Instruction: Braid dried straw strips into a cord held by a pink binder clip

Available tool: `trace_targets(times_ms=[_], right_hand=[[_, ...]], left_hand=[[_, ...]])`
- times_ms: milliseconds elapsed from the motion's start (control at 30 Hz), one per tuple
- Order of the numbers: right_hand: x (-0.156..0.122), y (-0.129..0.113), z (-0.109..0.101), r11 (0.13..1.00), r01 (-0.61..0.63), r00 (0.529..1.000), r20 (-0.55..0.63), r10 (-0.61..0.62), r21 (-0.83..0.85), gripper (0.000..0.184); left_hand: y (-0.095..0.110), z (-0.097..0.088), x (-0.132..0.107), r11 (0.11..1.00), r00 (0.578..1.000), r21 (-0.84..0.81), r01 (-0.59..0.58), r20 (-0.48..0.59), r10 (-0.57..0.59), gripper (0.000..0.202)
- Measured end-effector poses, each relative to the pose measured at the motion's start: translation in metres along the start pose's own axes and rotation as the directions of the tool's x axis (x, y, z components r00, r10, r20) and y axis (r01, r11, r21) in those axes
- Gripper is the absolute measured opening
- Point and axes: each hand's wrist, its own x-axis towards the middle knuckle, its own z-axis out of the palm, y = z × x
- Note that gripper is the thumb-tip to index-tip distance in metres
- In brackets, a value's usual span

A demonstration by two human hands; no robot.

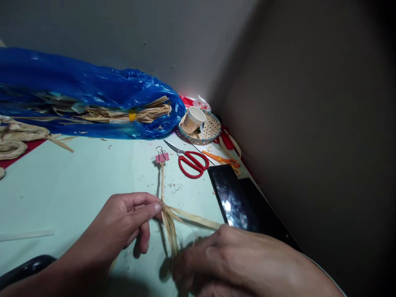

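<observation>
A thin braid of pale, straw-like fibre (162, 181) hangs from a pink binder clip (162, 157) and runs toward me over the table. My left hand (133, 218) pinches the braid's lower end between thumb and forefinger, its other fingers curled below. From that pinch, loose flat fibre strands (170, 231) fan out downward and to the right. My right hand (222, 260), smeared by motion, is closed around the lower strands. One strand stretches right and passes behind this hand's knuckles. The right fingertips are blurred and partly hidden.
Red-handled scissors (192, 164) lie right of the clip, with orange scissors (221, 158) behind. A black glossy panel (236, 202) lies along the right. At the back are a woven basket (213, 128), a paper cup (194, 119) and a blue plastic bag (123, 82) holding fibre bundles (151, 112).
</observation>
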Motion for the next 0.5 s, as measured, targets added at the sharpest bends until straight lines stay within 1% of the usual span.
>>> trace_targets(times_ms=[67,133,167,233,267,300,333,400,500], right_hand=[[0.0,0.001,0.002,0.997,-0.016,0.995,-0.096,0.023,0.073,0.023],[0.003,0.003,0.006,0.993,0.007,0.969,-0.247,0.022,0.117,0.021],[0.007,0.005,0.01,0.993,0.041,0.939,-0.344,0.0,0.112,0.021],[0.017,0.009,0.018,0.994,0.103,0.851,-0.519,-0.073,0.029,0.018],[0.023,0.011,0.022,0.994,0.103,0.81,-0.579,-0.097,-0.022,0.016],[0.029,0.013,0.027,0.994,0.085,0.781,-0.615,-0.109,-0.067,0.016],[0.034,0.015,0.03,0.994,0.055,0.766,-0.634,-0.106,-0.099,0.018],[0.043,0.018,0.037,0.991,-0.008,0.752,-0.654,-0.084,-0.137,0.02],[0.051,0.021,0.041,0.99,-0.042,0.75,-0.66,-0.057,-0.134,0.021]], left_hand=[[0.001,0.0,0.0,1.0,1.0,-0.001,0.009,-0.004,-0.009,0.03],[0.002,0.001,-0.001,1.0,1.0,0.002,0.011,-0.007,-0.011,0.032],[0.002,0.001,-0.001,1.0,1.0,0.007,0.009,-0.008,-0.009,0.032],[0.003,0.001,-0.002,1.0,1.0,0.011,0.003,-0.007,-0.003,0.033],[0.003,0.001,-0.002,1.0,1.0,0.009,-0.002,-0.003,0.002,0.033],[0.003,0.001,-0.002,1.0,1.0,0.006,-0.005,0.0,0.005,0.033],[0.003,0.001,-0.002,1.0,1.0,0.004,-0.005,0.001,0.005,0.033],[0.002,0.001,-0.002,1.0,1.0,0.007,-0.003,-0.002,0.003,0.033],[0.002,0.0,-0.001,1.0,1.0,0.019,0.004,0.005,-0.004,0.03]])
